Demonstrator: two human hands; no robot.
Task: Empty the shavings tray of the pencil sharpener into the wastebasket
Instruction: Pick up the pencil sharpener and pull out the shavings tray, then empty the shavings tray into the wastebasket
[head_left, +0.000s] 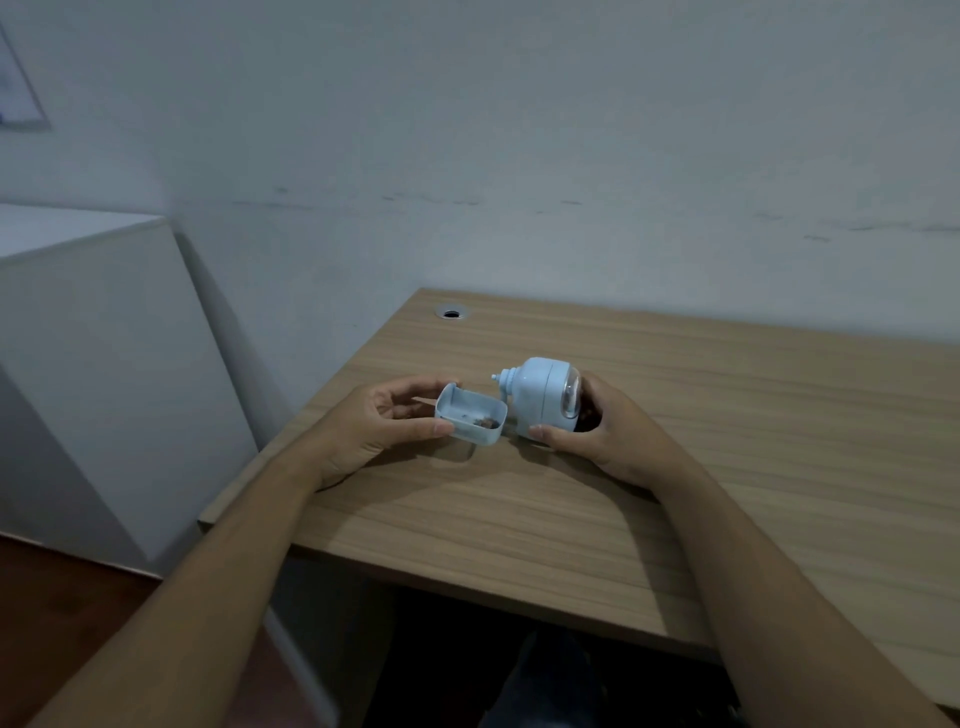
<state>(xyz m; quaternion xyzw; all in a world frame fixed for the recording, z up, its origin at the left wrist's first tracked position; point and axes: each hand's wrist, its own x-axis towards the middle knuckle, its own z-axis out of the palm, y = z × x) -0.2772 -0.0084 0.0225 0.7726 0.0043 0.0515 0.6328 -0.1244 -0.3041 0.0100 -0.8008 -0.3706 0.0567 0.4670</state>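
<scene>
Holding the tray (470, 418) of brown shavings (487, 423), the left hand (384, 423) pinched its wall. Right hand (597, 431) clasped the tilted sharpener (540, 397) above the desk (675, 467).

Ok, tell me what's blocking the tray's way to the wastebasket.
No wastebasket is in view, so the path cannot be judged. The shavings tray is already out of the pencil sharpener, held free in the left hand above the desk.
</scene>
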